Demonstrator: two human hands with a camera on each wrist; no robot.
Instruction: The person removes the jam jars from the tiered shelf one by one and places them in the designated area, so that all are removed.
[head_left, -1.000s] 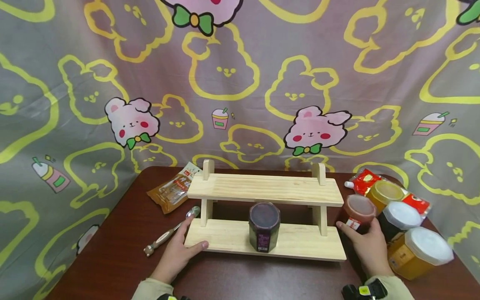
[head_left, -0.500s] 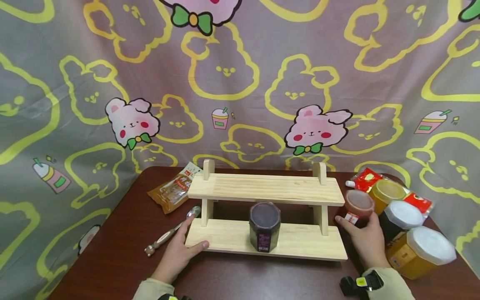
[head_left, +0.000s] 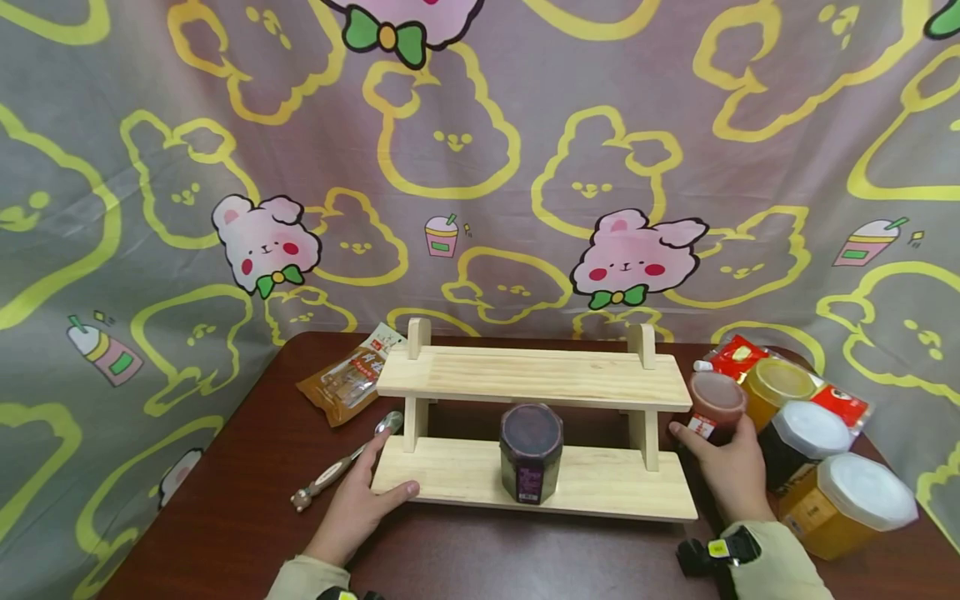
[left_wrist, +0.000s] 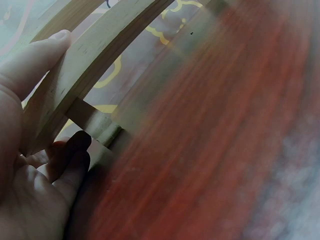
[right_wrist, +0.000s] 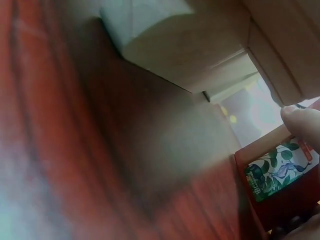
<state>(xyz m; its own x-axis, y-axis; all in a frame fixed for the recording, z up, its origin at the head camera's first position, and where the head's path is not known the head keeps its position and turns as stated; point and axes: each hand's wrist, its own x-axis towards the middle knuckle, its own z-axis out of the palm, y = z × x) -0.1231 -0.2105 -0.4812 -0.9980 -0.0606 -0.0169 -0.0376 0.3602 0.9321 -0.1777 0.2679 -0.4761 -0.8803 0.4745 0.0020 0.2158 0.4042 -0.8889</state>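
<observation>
A two-tier wooden shelf (head_left: 532, 375) stands on the table, with a dark purple-lidded jar (head_left: 530, 454) on its lower board. My left hand (head_left: 356, 504) grips the left end of that lower board, thumb on top; in the left wrist view the fingers (left_wrist: 70, 170) reach underneath. Beside the shelf's right end, my right hand (head_left: 731, 475) holds a reddish-brown jar (head_left: 716, 400) between thumb and fingers. The right wrist view shows this jar's leafy green label (right_wrist: 277, 170) and the thumb (right_wrist: 300, 120) against its side.
Behind and right of my right hand stand a yellow-lidded jar (head_left: 778, 383), a dark white-lidded jar (head_left: 806, 442) and a large amber jar (head_left: 847, 504). A red packet (head_left: 738, 357) lies behind them. At left are a brown snack packet (head_left: 348, 379) and a spoon (head_left: 330, 475).
My right hand and the reddish-brown jar have shifted slightly away from me, toward the back of the table. The left hand and the shelf have stayed in place.
</observation>
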